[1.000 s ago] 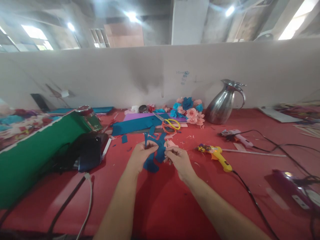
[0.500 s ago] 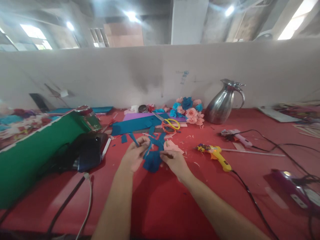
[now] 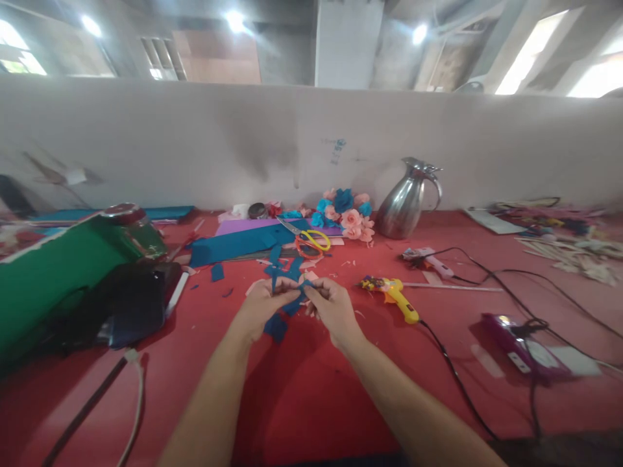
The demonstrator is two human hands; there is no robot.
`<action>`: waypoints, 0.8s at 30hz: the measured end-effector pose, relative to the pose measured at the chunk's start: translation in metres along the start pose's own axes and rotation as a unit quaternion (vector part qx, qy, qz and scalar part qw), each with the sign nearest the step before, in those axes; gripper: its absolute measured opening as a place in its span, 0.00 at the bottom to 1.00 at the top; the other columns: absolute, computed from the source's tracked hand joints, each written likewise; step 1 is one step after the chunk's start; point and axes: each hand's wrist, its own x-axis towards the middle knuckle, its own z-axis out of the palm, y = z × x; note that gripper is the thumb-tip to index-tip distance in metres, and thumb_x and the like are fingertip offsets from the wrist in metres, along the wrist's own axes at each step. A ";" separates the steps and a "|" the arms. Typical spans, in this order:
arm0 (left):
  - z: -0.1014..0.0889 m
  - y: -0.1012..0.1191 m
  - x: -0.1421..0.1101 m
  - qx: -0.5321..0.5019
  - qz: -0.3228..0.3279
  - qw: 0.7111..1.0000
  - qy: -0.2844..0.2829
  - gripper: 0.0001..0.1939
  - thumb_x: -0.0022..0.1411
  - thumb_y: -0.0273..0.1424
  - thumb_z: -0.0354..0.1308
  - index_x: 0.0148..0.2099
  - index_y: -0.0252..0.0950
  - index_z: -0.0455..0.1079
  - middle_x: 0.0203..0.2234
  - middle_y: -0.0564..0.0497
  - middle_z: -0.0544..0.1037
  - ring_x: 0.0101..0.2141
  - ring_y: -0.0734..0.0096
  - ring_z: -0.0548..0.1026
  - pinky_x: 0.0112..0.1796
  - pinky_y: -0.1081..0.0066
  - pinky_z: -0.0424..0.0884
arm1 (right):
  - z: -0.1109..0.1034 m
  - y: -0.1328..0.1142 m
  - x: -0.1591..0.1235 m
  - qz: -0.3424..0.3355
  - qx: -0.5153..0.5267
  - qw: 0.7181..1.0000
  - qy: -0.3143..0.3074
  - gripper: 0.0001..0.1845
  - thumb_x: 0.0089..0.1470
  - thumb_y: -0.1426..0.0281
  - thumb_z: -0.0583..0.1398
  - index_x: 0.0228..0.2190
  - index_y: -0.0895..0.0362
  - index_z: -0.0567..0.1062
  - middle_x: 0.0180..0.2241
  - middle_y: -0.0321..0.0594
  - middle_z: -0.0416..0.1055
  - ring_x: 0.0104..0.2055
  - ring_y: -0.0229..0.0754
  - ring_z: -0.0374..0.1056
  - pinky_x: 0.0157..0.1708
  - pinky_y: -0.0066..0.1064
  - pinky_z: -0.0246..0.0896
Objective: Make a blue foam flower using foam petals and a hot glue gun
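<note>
My left hand [image 3: 260, 307] and my right hand [image 3: 335, 307] are close together over the middle of the red table, fingertips pinched. Between them is a small piece of blue paper [image 3: 305, 287], held by both hands and partly covered by the fingers. A narrow blue strip sticks up at my left fingers. Beneath and beyond the hands lie several cut blue paper pieces [image 3: 277, 327] and pale pink scraps. Scissors [image 3: 318, 241] with yellow and orange handles rest behind them on stacked blue paper sheets [image 3: 233, 244].
A yellow glue gun [image 3: 396, 300] lies to the right, with a pink glue gun [image 3: 431, 261] behind it and cords trailing. Pink and blue paper flowers [image 3: 348, 217] stand near a steel jug [image 3: 403, 201]. On the left are a phone [image 3: 139, 311] and a green box [image 3: 58, 279].
The view has swung right, so the table things sit further left. My hands have come together; the right hand now pinches the blue paper beside the left.
</note>
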 end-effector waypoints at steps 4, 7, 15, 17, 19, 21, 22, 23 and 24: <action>0.021 0.006 0.001 -0.011 -0.014 1.000 -0.015 0.12 0.47 0.38 0.63 0.29 0.34 0.71 0.17 0.57 0.67 0.17 0.80 0.59 0.20 0.76 0.53 | -0.025 -0.020 -0.009 -0.009 -0.049 0.999 0.010 0.12 0.48 0.61 0.60 0.27 0.58 0.70 0.21 0.35 0.71 0.17 0.33 0.63 0.16 0.23 0.50; 0.040 0.015 0.004 0.025 -0.011 0.999 -0.018 0.09 0.46 0.35 0.63 0.28 0.35 0.70 0.19 0.55 0.71 0.20 0.77 0.65 0.24 0.75 0.60 | -0.072 -0.027 -0.017 -0.043 -0.149 0.987 0.039 0.16 0.51 0.57 0.56 0.30 0.57 0.72 0.26 0.39 0.74 0.21 0.37 0.66 0.20 0.26 0.56; 0.066 -0.009 0.026 0.269 -0.023 0.961 -0.068 0.01 0.42 0.28 0.61 0.22 0.37 0.73 0.21 0.51 0.77 0.33 0.61 0.75 0.37 0.68 0.67 | -0.202 -0.004 -0.015 0.022 -0.512 0.842 0.171 0.14 0.41 0.62 0.63 0.31 0.56 0.71 0.31 0.42 0.74 0.35 0.46 0.69 0.31 0.31 0.57; 0.068 -0.019 0.027 0.298 -0.030 0.949 -0.094 0.02 0.44 0.29 0.60 0.23 0.37 0.74 0.21 0.52 0.77 0.30 0.63 0.75 0.33 0.69 0.66 | -0.204 0.000 -0.005 0.060 -0.518 0.845 0.122 0.09 0.41 0.65 0.62 0.26 0.55 0.71 0.26 0.38 0.72 0.31 0.43 0.68 0.28 0.28 0.53; 0.068 -0.024 0.027 0.317 -0.020 0.943 -0.099 0.04 0.45 0.30 0.60 0.25 0.37 0.74 0.21 0.53 0.76 0.28 0.64 0.75 0.30 0.70 0.65 | -0.198 0.001 0.005 0.082 -0.496 0.856 0.126 0.06 0.38 0.68 0.62 0.21 0.55 0.69 0.22 0.36 0.69 0.29 0.42 0.67 0.25 0.27 0.50; 0.067 -0.027 0.026 0.328 0.002 0.940 -0.094 0.04 0.45 0.31 0.59 0.25 0.37 0.74 0.21 0.53 0.76 0.27 0.66 0.74 0.29 0.71 0.64 | -0.192 0.000 0.013 0.093 -0.453 0.875 0.142 0.06 0.36 0.71 0.62 0.20 0.55 0.67 0.20 0.36 0.68 0.27 0.41 0.66 0.24 0.26 0.49; 0.067 -0.028 0.026 0.328 0.010 0.940 -0.096 0.04 0.45 0.31 0.59 0.26 0.37 0.73 0.22 0.54 0.76 0.27 0.67 0.74 0.29 0.71 0.63 | -0.189 -0.001 0.015 0.092 -0.432 0.886 0.145 0.06 0.36 0.71 0.61 0.21 0.56 0.68 0.20 0.36 0.68 0.26 0.40 0.66 0.23 0.26 0.50; 0.066 -0.029 0.026 0.324 0.013 0.941 -0.101 0.04 0.45 0.31 0.59 0.26 0.37 0.73 0.22 0.54 0.76 0.28 0.67 0.74 0.29 0.72 0.63 | -0.186 -0.002 0.015 0.087 -0.415 0.894 0.145 0.07 0.37 0.71 0.61 0.24 0.56 0.68 0.20 0.35 0.68 0.26 0.40 0.66 0.23 0.26 0.51; 0.065 -0.029 0.027 0.318 0.010 0.942 -0.104 0.04 0.45 0.31 0.59 0.26 0.37 0.72 0.22 0.54 0.76 0.27 0.67 0.74 0.28 0.72 0.63 | -0.183 -0.003 0.013 0.076 -0.401 0.902 0.144 0.08 0.38 0.71 0.60 0.27 0.55 0.68 0.21 0.35 0.69 0.26 0.40 0.67 0.23 0.27 0.52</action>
